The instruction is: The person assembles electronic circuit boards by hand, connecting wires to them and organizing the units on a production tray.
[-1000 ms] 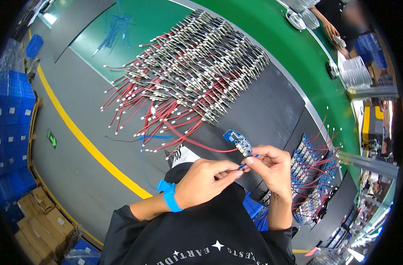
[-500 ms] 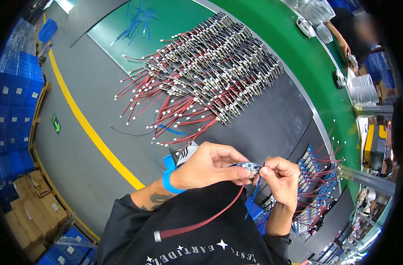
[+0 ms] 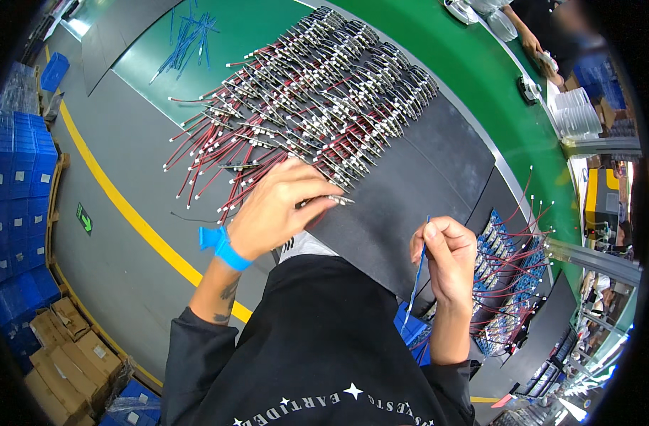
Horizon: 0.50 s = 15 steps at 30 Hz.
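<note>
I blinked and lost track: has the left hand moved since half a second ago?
Yes. Judged against the rows of circuit boards, the left hand has moved forward and to the left, up to their near edge.

Blue wristband (image 3: 229,255), black star-printed top (image 3: 317,326)

Plastic-looking strip (image 3: 418,274), matt dark mat (image 3: 427,181), smooth green tabletop (image 3: 141,64)

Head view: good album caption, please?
Left hand with a circuit board by wired board rows; right hand pinching a blue strip.
</note>
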Each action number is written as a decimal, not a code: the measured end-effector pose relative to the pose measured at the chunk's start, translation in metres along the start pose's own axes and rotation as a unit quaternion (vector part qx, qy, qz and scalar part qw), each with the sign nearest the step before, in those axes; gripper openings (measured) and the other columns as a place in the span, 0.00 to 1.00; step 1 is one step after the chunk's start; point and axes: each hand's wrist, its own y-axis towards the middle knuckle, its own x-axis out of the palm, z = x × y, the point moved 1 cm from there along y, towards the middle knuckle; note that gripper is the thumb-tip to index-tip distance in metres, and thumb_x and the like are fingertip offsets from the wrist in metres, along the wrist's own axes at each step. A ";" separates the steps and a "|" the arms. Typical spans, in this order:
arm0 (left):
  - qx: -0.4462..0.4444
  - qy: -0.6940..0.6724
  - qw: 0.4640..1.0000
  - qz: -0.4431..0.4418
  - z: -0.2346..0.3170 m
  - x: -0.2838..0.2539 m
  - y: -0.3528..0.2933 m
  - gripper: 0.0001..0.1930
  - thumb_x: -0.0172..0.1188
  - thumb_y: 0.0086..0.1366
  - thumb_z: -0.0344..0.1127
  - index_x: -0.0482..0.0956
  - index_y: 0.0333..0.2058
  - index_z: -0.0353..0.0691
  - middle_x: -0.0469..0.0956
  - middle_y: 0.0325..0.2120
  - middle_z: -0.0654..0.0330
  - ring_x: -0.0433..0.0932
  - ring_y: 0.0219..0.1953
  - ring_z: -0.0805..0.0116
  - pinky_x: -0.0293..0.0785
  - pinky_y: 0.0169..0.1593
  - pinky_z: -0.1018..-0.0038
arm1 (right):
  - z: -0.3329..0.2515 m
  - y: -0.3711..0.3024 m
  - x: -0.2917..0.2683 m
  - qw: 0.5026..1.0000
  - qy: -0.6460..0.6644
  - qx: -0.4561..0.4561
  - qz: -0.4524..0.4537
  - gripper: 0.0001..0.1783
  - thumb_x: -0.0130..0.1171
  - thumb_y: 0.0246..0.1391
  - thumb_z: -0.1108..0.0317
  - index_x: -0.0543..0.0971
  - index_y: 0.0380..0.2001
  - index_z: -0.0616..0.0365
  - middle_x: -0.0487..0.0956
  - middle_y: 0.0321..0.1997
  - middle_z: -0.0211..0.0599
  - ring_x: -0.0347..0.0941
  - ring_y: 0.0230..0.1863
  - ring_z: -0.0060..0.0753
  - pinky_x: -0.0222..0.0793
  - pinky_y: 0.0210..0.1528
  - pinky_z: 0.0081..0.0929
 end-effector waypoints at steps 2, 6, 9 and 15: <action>0.005 0.043 0.999 0.005 -0.010 0.001 -0.001 0.10 0.66 0.51 0.27 0.84 0.35 0.38 0.76 0.31 0.59 0.73 0.36 0.61 0.69 0.41 0.68 | 0.002 0.000 0.000 1.000 -0.010 0.004 0.011 0.09 0.57 0.60 0.70 0.78 0.31 0.67 0.77 0.21 0.35 0.73 0.22 0.22 0.66 0.25 0.18; 0.008 0.110 0.994 0.007 -0.006 -0.001 0.007 0.09 0.67 0.50 0.27 0.84 0.32 0.41 0.73 0.33 0.59 0.72 0.37 0.62 0.69 0.41 0.68 | 0.001 -0.003 -0.004 1.000 -0.016 -0.011 0.007 0.08 0.57 0.59 0.72 0.79 0.32 0.67 0.78 0.22 0.36 0.72 0.21 0.21 0.65 0.23 0.16; 0.019 0.071 0.997 0.008 -0.017 0.000 0.006 0.10 0.68 0.48 0.26 0.84 0.33 0.40 0.71 0.34 0.58 0.72 0.37 0.62 0.70 0.41 0.69 | -0.004 0.002 -0.002 0.999 -0.030 0.013 -0.006 0.07 0.57 0.59 0.72 0.78 0.33 0.67 0.79 0.23 0.40 0.73 0.21 0.22 0.64 0.20 0.14; 0.008 0.039 0.999 0.013 -0.010 -0.011 0.002 0.17 0.69 0.48 0.26 0.81 0.39 0.38 0.71 0.35 0.58 0.73 0.40 0.62 0.72 0.41 0.71 | -0.025 0.040 0.007 0.999 0.023 0.041 0.005 0.09 0.55 0.60 0.70 0.74 0.39 0.65 0.81 0.31 0.52 0.80 0.25 0.33 0.74 0.20 0.20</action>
